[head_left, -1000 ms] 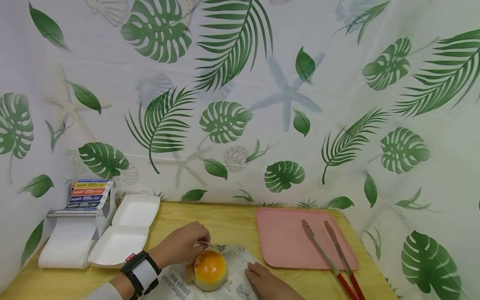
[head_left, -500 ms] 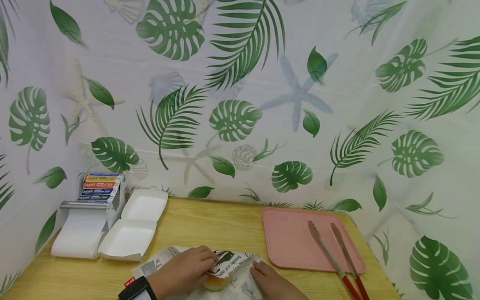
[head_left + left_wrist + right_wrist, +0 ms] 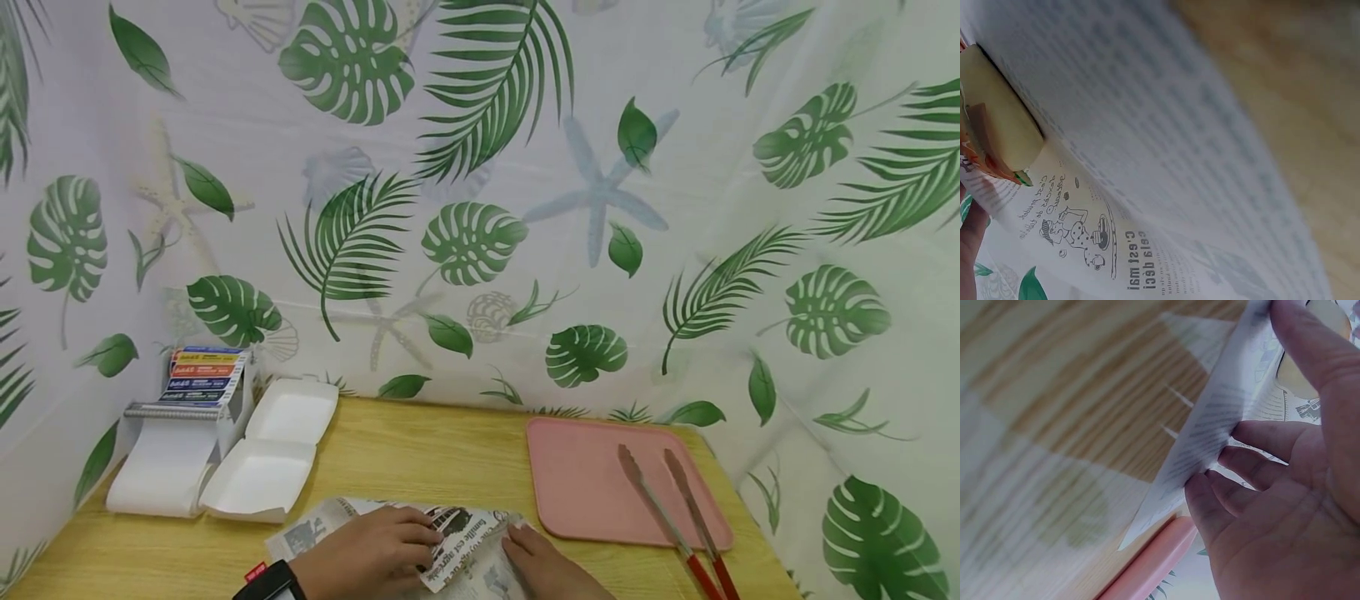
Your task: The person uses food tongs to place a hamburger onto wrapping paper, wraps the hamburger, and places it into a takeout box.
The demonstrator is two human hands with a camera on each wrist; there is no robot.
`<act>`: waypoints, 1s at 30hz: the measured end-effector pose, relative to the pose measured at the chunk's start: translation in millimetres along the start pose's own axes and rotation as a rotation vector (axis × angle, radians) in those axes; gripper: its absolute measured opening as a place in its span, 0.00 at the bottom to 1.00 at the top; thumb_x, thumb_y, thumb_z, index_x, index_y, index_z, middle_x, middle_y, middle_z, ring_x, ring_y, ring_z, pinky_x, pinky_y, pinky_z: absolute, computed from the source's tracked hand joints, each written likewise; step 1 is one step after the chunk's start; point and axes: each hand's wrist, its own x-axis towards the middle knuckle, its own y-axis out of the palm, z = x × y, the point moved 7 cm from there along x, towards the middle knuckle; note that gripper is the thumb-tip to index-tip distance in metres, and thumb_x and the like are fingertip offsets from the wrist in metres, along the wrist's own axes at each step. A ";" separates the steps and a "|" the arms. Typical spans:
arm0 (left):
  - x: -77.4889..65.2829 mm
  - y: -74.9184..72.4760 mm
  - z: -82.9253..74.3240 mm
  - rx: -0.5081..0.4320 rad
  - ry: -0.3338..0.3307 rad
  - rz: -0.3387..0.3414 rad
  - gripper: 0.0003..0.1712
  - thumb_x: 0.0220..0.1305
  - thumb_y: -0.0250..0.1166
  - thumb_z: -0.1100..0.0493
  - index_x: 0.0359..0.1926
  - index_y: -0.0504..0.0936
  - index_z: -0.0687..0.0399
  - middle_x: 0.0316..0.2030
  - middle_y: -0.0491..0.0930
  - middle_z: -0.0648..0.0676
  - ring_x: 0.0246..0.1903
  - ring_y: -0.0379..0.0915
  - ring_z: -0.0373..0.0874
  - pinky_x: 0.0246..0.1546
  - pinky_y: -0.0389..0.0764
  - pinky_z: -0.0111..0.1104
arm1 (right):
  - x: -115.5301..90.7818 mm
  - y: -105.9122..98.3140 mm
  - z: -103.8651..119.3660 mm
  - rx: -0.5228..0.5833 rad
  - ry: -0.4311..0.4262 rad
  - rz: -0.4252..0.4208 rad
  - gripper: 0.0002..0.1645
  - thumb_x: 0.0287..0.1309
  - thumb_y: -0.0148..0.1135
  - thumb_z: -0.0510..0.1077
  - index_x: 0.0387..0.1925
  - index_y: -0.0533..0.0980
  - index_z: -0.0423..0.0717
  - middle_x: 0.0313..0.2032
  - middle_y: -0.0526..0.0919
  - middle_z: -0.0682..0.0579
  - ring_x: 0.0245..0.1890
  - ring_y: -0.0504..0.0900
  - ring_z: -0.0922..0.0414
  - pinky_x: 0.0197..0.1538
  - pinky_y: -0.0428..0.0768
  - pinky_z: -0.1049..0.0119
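The bun (image 3: 1007, 115), hidden at the lower middle of the head view, is revealed at the left edge of the left wrist view. The newsprint paper (image 3: 487, 562) would best be kept taut there without squashing. It is covered by the left hand (image 3: 367, 554), fingers bent; pinching cannot be confirmed. It is touched by the right hand (image 3: 551, 571), thumb and fingers spread.

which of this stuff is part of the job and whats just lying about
Apparently in use:
printed paper, touched by left hand and right hand
bun, against the paper

Apparently just lying about:
pink tray
tongs, across the tray's edge
open white box
white roll
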 end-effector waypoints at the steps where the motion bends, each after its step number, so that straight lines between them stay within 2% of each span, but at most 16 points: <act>1: -0.8 0.8 0.7 -0.024 -0.013 0.014 0.09 0.70 0.65 0.47 0.47 0.86 0.41 0.58 0.81 0.46 0.60 0.74 0.43 0.60 0.76 0.33 | 1.9 8.0 -8.7 0.004 -0.006 -0.006 0.56 0.55 0.69 0.69 0.71 0.66 0.34 0.71 0.65 0.36 0.71 0.62 0.34 0.71 0.66 0.49; 4: -2.0 3.2 2.5 -0.081 -0.048 0.037 0.11 0.73 0.61 0.45 0.48 0.87 0.39 0.59 0.80 0.47 0.61 0.73 0.43 0.60 0.76 0.33 | 8.4 33.3 -37.3 0.010 -0.017 -0.017 0.60 0.54 0.64 0.76 0.74 0.64 0.39 0.74 0.63 0.39 0.73 0.60 0.37 0.72 0.65 0.48; 7: 1.1 4.5 3.1 -0.068 -0.064 0.045 0.08 0.72 0.63 0.48 0.47 0.86 0.37 0.56 0.80 0.45 0.58 0.73 0.39 0.56 0.76 0.29 | 11.7 45.3 -51.6 -0.006 -0.021 -0.030 0.62 0.53 0.62 0.79 0.75 0.63 0.42 0.75 0.61 0.41 0.74 0.59 0.39 0.72 0.64 0.50; 9: 5.6 5.0 3.5 -0.031 -0.072 0.055 0.06 0.70 0.66 0.50 0.46 0.85 0.36 0.53 0.81 0.43 0.52 0.74 0.36 0.51 0.76 0.25 | 10.4 42.1 -48.0 -0.008 -0.031 -0.028 0.60 0.54 0.63 0.77 0.75 0.63 0.41 0.75 0.61 0.40 0.74 0.59 0.38 0.72 0.65 0.50; 12: 12.9 5.7 5.6 0.039 -0.103 0.099 0.10 0.66 0.70 0.49 0.47 0.81 0.38 0.49 0.79 0.41 0.46 0.72 0.33 0.45 0.74 0.22 | 8.4 32.7 -37.7 0.031 -0.031 -0.007 0.58 0.57 0.63 0.74 0.74 0.63 0.39 0.74 0.62 0.38 0.74 0.58 0.37 0.73 0.63 0.53; 15: 17.6 6.4 8.6 0.090 -0.151 0.154 0.18 0.63 0.72 0.46 0.51 0.79 0.41 0.49 0.76 0.42 0.46 0.71 0.33 0.45 0.75 0.23 | 6.1 26.0 -30.4 0.041 -0.020 -0.003 0.56 0.59 0.62 0.74 0.74 0.64 0.39 0.73 0.63 0.38 0.74 0.59 0.39 0.73 0.64 0.57; 18: 17.5 7.2 9.9 0.112 -0.183 0.184 0.26 0.61 0.73 0.42 0.55 0.77 0.44 0.52 0.75 0.44 0.49 0.70 0.35 0.47 0.76 0.24 | 5.0 21.7 -24.1 0.040 -0.025 -0.022 0.56 0.58 0.63 0.73 0.72 0.66 0.37 0.72 0.65 0.36 0.72 0.62 0.36 0.72 0.65 0.52; 22: 17.1 6.6 7.6 0.170 -0.171 0.169 0.30 0.58 0.74 0.40 0.57 0.77 0.45 0.53 0.75 0.45 0.50 0.71 0.37 0.48 0.76 0.25 | 6.5 27.6 -33.0 0.025 -0.019 -0.033 0.56 0.56 0.65 0.73 0.72 0.66 0.38 0.72 0.65 0.37 0.72 0.62 0.36 0.71 0.67 0.50; 27: 18.6 7.3 6.4 0.222 -0.180 0.141 0.31 0.59 0.75 0.41 0.58 0.77 0.45 0.55 0.76 0.46 0.52 0.71 0.38 0.48 0.77 0.27 | 14.4 51.9 -66.3 -0.010 0.042 -0.009 0.60 0.50 0.61 0.82 0.74 0.66 0.48 0.74 0.63 0.45 0.74 0.60 0.42 0.70 0.68 0.50; 30: 18.3 8.8 7.8 0.216 -0.207 0.133 0.31 0.59 0.74 0.41 0.59 0.76 0.44 0.55 0.76 0.44 0.50 0.70 0.38 0.45 0.77 0.28 | 14.6 50.3 -60.4 -0.039 -0.005 -0.028 0.57 0.52 0.61 0.80 0.71 0.70 0.46 0.71 0.67 0.39 0.71 0.64 0.36 0.67 0.71 0.44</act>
